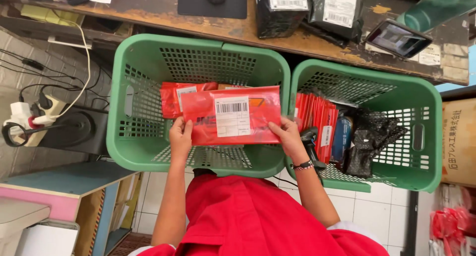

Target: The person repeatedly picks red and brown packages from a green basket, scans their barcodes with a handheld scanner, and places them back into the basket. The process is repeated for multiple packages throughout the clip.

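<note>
While you've got that red parcel pinched at both bottom corners, left hand and right hand, it hovers flat, label up, over the left basket. Another red parcel lies inside underneath. The right basket holds more red ones plus black bags, under the worktop.

head camera, looking straight down, close

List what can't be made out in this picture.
- Head view: the second red parcel in the left basket is mostly covered by the parcel both hands hold.
- Scanner: partly behind the right hand.
- Phone screen: blurred.
</note>
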